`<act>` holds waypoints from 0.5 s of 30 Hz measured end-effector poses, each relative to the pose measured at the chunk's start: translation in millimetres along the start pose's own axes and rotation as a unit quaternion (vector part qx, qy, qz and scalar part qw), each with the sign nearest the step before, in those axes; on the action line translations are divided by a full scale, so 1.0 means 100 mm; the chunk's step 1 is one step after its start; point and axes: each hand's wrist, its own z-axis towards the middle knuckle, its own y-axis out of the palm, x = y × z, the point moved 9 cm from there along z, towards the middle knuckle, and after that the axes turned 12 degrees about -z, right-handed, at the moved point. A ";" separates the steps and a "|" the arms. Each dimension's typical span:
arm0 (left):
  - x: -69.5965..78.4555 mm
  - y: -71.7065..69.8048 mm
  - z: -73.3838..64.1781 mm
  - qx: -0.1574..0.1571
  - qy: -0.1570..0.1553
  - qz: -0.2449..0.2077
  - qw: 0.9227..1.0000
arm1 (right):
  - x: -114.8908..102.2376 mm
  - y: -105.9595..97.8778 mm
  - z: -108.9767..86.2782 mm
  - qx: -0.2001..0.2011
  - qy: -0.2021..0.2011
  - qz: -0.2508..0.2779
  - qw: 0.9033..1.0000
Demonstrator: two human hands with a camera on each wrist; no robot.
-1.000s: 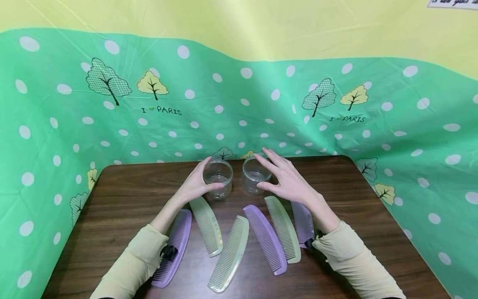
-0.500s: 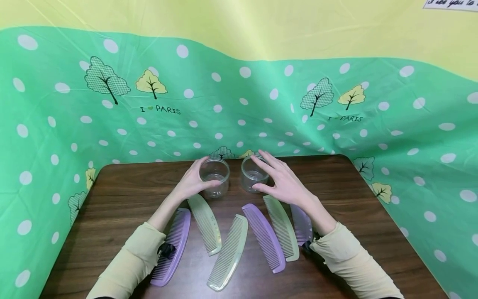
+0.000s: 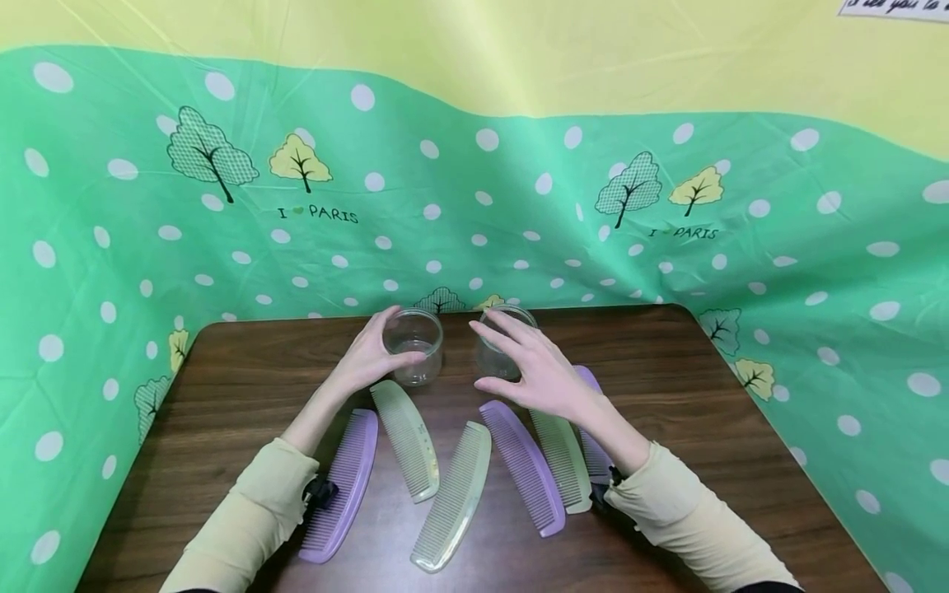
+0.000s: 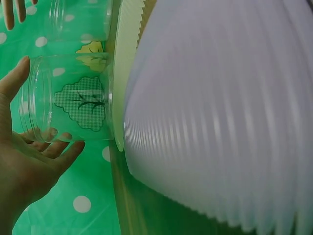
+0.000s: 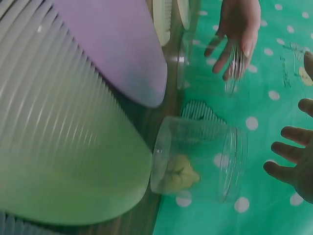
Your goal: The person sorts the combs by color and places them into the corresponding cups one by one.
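Note:
Two clear round jars without lids stand at the back of the table. My left hand (image 3: 371, 354) holds the left jar (image 3: 415, 372) from its left side, thumb across the front and fingers behind. In the left wrist view, fingertips touch that jar (image 4: 78, 100). Spread fingers of my right hand (image 3: 544, 375) hover over and in front of the right jar (image 3: 492, 361), holding nothing. A gap shows between those fingers and the jar (image 5: 195, 159) in the right wrist view. Near the left forearm lies a purple comb (image 3: 350, 482), with a green comb (image 3: 408, 445) beside it.
Another green comb (image 3: 452, 498) lies at the middle front. To its right are a purple comb (image 3: 522, 469), a green comb (image 3: 561, 461) and a purple comb (image 3: 593, 457) partly under the right arm. A dotted green cloth (image 3: 445, 189) hangs behind the table (image 3: 712, 412).
My left hand has shifted the left jar leftward, away from the other jar. My right hand has moved a little left and toward the front, while the right jar stays about in place.

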 end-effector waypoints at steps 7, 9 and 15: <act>-0.02 -0.04 -0.02 0.001 -0.007 0.001 1.000 | -0.25 0.06 0.06 -0.010 -0.040 -0.009 0.999; -0.02 -0.06 -0.02 0.001 -0.009 -0.003 1.000 | -0.31 0.09 0.07 -0.012 -0.049 -0.014 0.999; -0.05 -0.12 -0.04 0.001 -0.012 -0.005 1.000 | -0.54 0.19 0.10 -0.026 -0.077 -0.024 0.996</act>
